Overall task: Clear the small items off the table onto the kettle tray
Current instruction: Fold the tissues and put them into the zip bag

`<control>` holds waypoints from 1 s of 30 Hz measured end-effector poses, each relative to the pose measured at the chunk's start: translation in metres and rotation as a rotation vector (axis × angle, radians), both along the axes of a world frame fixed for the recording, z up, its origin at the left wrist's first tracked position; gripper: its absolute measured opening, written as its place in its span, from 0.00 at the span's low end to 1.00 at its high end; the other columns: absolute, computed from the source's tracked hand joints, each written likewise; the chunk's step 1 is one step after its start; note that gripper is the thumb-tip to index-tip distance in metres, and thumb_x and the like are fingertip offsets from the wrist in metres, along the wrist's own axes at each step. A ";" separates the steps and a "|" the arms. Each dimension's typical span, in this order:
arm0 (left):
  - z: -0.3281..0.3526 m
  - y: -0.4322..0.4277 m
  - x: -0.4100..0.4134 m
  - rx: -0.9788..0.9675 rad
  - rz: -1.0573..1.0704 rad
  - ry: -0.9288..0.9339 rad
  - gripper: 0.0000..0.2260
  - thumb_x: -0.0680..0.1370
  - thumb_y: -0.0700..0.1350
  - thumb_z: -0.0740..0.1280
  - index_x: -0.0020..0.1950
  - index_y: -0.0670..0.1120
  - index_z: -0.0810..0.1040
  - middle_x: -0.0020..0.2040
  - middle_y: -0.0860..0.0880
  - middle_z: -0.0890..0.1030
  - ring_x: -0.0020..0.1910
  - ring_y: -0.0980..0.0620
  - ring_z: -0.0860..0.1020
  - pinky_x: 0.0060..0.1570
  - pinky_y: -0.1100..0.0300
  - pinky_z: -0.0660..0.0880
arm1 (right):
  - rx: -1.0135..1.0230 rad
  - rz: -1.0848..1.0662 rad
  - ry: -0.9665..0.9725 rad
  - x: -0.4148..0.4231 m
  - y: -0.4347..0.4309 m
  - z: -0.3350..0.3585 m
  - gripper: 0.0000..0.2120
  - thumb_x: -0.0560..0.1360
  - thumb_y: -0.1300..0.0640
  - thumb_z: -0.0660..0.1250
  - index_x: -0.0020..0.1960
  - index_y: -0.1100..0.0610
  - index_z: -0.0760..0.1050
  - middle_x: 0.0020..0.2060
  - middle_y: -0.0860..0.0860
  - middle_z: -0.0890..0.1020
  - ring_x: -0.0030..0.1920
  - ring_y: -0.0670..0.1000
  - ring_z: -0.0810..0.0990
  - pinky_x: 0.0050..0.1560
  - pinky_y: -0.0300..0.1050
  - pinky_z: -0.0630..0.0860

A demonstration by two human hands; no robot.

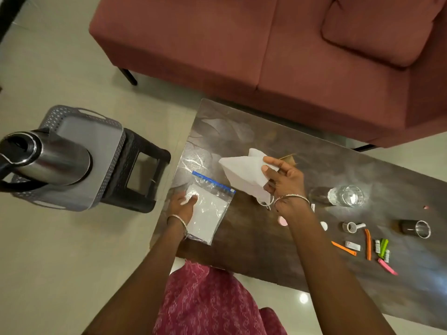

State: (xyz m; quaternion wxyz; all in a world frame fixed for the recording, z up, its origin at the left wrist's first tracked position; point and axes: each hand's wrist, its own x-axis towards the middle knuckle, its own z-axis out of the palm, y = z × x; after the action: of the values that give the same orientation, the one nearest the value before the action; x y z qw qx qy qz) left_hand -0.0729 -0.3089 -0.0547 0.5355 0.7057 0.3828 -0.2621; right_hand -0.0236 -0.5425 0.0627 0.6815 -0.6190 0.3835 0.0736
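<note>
Fingers will have to travel toward the left edge of the frame, where the grey perforated plastic tray (pixel 119 151) sits on a dark plastic stool (pixel 142 165), well apart from the table, with the steel kettle (pixel 60 160) standing on its left part and bare floor on its right; left hand (pixel 181 206) is the nearer one, its fingers (pixel 191 199) stretched fairly straight onto the near-left corner of the clear zip bag with a blue seal and white contents (pixel 210 213), which lies flat at the left end of the dark marbled table (pixel 266 238), long axis running from upper left to lower right; just right of it the right hand (pixel 285 182) pinches a white folded paper sheet (pixel 242 170), lifted and drooping leftward; further right stand a clear glass of water (pixel 346 195), a small steel scoop (pixel 350 227) and a steel cup (pixel 420 229), with an orange clip (pixel 368 245), a green clip (pixel 383 247) and a pink clip (pixel 387 266) lying nearby, all nearer the right hand; I judge the bag and paper go first, carried leftward.
</note>
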 end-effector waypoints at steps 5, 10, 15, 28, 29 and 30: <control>0.073 -0.012 0.052 -0.373 -0.183 -0.192 0.24 0.71 0.69 0.63 0.62 0.58 0.75 0.62 0.52 0.78 0.62 0.50 0.76 0.64 0.49 0.71 | 0.120 0.074 -0.031 -0.004 -0.005 0.045 0.10 0.74 0.65 0.71 0.50 0.54 0.84 0.53 0.54 0.84 0.50 0.53 0.83 0.34 0.40 0.79; 0.120 -0.024 0.069 -0.590 -0.309 -0.262 0.27 0.74 0.65 0.62 0.70 0.53 0.70 0.66 0.49 0.75 0.67 0.47 0.72 0.70 0.50 0.67 | 0.216 0.052 -0.078 -0.012 -0.011 0.081 0.10 0.74 0.67 0.70 0.50 0.55 0.83 0.48 0.54 0.86 0.44 0.50 0.85 0.37 0.42 0.81; 0.152 -0.032 0.065 -0.667 -0.288 -0.461 0.22 0.75 0.51 0.70 0.68 0.57 0.70 0.64 0.44 0.76 0.61 0.44 0.77 0.55 0.53 0.79 | 0.200 -0.001 -0.097 -0.018 -0.025 0.104 0.10 0.73 0.67 0.70 0.50 0.56 0.84 0.49 0.54 0.86 0.44 0.51 0.85 0.45 0.47 0.83; 0.203 -0.075 0.056 -0.521 -0.410 -0.661 0.10 0.75 0.46 0.71 0.56 0.53 0.83 0.50 0.51 0.85 0.49 0.51 0.82 0.43 0.60 0.79 | 0.212 -0.078 -0.150 -0.044 -0.065 0.129 0.08 0.74 0.66 0.70 0.52 0.60 0.82 0.44 0.53 0.86 0.42 0.49 0.85 0.38 0.42 0.82; 0.206 -0.078 0.055 -0.512 -0.408 -0.656 0.09 0.75 0.45 0.72 0.55 0.52 0.83 0.47 0.50 0.85 0.46 0.52 0.82 0.41 0.61 0.79 | 0.226 -0.080 -0.144 -0.046 -0.068 0.129 0.07 0.74 0.63 0.71 0.53 0.59 0.81 0.43 0.52 0.86 0.42 0.49 0.85 0.39 0.43 0.82; 0.208 -0.082 0.054 -0.505 -0.399 -0.656 0.08 0.75 0.45 0.72 0.53 0.51 0.84 0.46 0.49 0.86 0.45 0.53 0.83 0.40 0.60 0.79 | 0.249 -0.073 -0.144 -0.048 -0.071 0.129 0.08 0.74 0.60 0.71 0.54 0.57 0.81 0.42 0.51 0.86 0.42 0.49 0.84 0.40 0.44 0.83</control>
State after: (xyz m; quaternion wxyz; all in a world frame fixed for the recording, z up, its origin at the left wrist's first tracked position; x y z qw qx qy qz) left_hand -0.0194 -0.3904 0.1537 0.7226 0.6588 -0.0262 -0.2077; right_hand -0.0718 -0.6133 0.1914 0.7808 -0.5192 0.3438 0.0514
